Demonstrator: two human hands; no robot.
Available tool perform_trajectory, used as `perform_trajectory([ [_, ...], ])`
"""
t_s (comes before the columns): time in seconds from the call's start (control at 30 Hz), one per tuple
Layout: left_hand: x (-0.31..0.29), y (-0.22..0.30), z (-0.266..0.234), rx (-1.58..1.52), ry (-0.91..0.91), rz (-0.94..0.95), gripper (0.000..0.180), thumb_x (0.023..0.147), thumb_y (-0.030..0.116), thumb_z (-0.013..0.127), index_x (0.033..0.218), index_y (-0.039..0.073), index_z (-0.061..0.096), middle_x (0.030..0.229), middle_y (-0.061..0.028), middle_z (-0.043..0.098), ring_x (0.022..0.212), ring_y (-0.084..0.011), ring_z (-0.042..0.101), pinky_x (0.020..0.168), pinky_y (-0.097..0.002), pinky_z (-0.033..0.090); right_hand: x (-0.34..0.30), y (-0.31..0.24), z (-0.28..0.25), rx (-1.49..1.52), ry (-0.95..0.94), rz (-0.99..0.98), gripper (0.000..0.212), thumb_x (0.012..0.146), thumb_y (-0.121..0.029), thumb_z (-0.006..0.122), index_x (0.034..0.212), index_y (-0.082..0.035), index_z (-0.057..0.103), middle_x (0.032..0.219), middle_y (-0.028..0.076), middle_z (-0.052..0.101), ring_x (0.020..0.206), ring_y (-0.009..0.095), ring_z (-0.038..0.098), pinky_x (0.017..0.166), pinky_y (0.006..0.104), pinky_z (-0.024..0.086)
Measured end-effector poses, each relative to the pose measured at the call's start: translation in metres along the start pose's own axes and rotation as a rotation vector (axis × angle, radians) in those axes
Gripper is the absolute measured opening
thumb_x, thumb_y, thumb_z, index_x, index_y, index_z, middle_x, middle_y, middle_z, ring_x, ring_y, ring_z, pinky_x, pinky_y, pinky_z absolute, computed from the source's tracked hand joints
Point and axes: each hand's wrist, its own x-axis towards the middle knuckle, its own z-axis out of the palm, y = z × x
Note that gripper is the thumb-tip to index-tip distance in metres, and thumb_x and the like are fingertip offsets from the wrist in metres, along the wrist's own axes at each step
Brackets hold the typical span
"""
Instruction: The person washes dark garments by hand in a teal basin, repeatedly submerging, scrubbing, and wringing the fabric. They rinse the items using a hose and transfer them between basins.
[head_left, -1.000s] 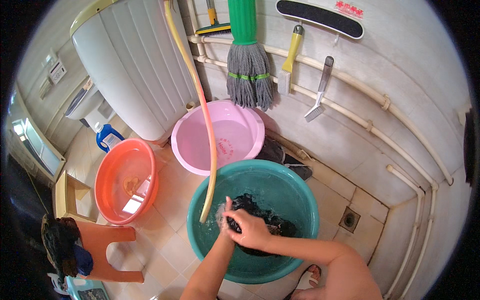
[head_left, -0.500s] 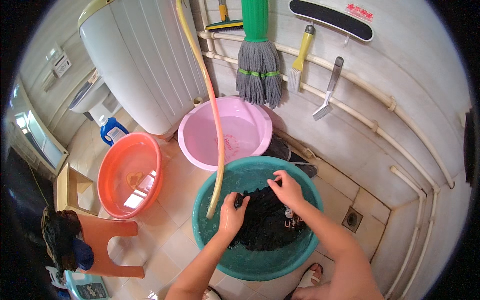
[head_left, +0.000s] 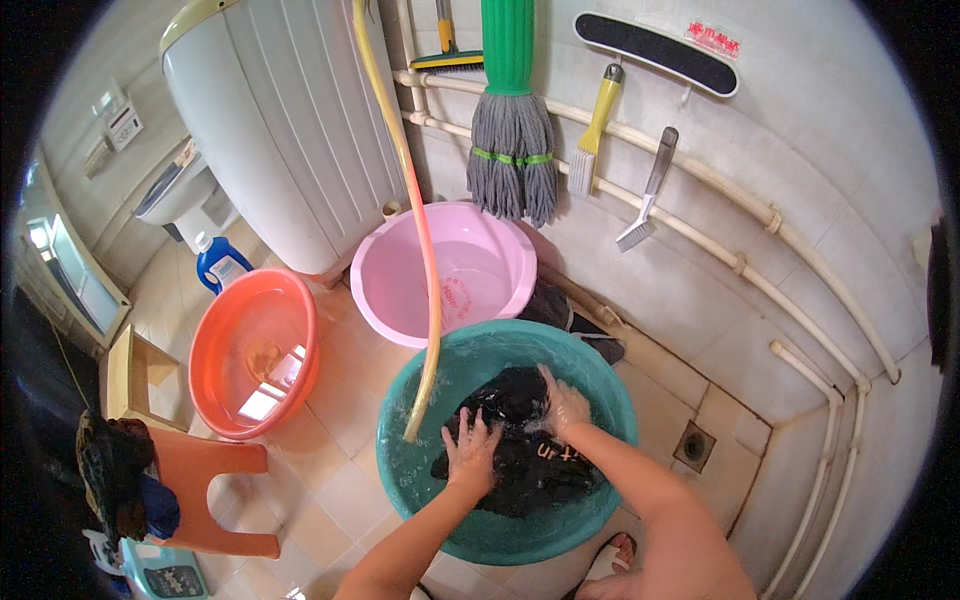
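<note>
A teal basin (head_left: 395, 505) of water stands in front of me, a wet black garment (head_left: 520, 480) with pale print spread in it. On the garment's left part lies my left hand (head_left: 472, 455), fingers spread and flat, gripping nothing. My right hand (head_left: 566, 405) presses at its far right edge, fingers stretched apart and partly in the water. White ripples show round both hands. A yellowish hose (head_left: 421, 250) hangs down over the basin's far left side, its end in the water.
Beyond stands a pink basin (head_left: 370, 305); an orange basin (head_left: 308, 350) with water is to the left, near an orange stool (head_left: 215, 540) and a blue bottle (head_left: 222, 265). A grey mop (head_left: 512, 165) and brushes hang on the wall. A floor drain (head_left: 694, 446) lies right.
Both hands have gone from holding up the garment's far edge to pressing on it with spread fingers. The garment has shifted and bunched, and the water is more stirred.
</note>
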Motion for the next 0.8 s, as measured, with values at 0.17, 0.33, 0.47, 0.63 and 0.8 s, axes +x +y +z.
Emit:
perform_trajectory([
  [0.17,0.003,-0.010,0.000,0.002,-0.060,-0.051,0.066,0.073,0.025,0.065,0.133,0.027,0.037,0.145,-0.0105,0.021,0.134,-0.0369,0.016,0.103,-0.0556,0.020,0.012,0.001,-0.044,0.475,-0.348,0.178,0.076,0.061,-0.020,0.073,0.128,-0.004,0.042,0.116,0.018,0.054,0.100,0.029,0.056,0.085,0.0345,0.045],
  [0.33,0.011,-0.032,-0.040,-0.580,0.243,-0.015,0.037,0.070,0.038,0.068,0.098,0.014,0.067,0.076,-0.0193,0.063,0.070,-0.0340,0.062,0.069,-0.0382,0.051,0.003,-0.006,-0.062,0.964,-0.324,-0.096,0.070,0.060,-0.014,0.078,0.120,0.001,0.046,0.119,0.014,0.051,0.113,0.026,0.047,0.094,0.0349,0.038],
  [0.47,0.017,-0.025,-0.091,-1.255,-0.036,-0.342,0.040,0.079,0.040,0.063,0.084,0.001,0.064,0.070,-0.0134,0.063,0.060,-0.0251,0.062,0.058,-0.0340,0.049,-0.011,-0.024,-0.068,0.931,-0.354,-0.257,0.062,0.066,-0.012,0.077,0.119,-0.003,0.047,0.115,0.011,0.051,0.097,0.016,0.052,0.085,0.0297,0.042],
  [0.63,0.020,-0.033,-0.039,-1.287,0.149,-0.365,0.040,0.087,0.036,0.057,0.066,0.002,0.055,0.058,-0.0003,0.049,0.054,-0.0091,0.045,0.049,-0.0269,0.036,-0.008,-0.021,-0.051,0.972,-0.495,-0.311,0.056,0.070,-0.021,0.076,0.119,-0.011,0.051,0.108,0.009,0.053,0.084,0.015,0.053,0.074,0.0298,0.045],
  [0.8,0.014,-0.031,-0.052,-1.416,0.290,-0.233,0.044,0.089,0.029,0.053,0.060,-0.002,0.043,0.053,-0.0051,0.039,0.055,-0.0107,0.035,0.051,-0.0322,0.034,0.009,0.000,0.002,0.527,0.053,-0.487,0.040,0.079,-0.038,0.064,0.102,-0.005,0.059,0.089,0.007,0.060,0.082,0.019,0.057,0.074,0.0324,0.046],
])
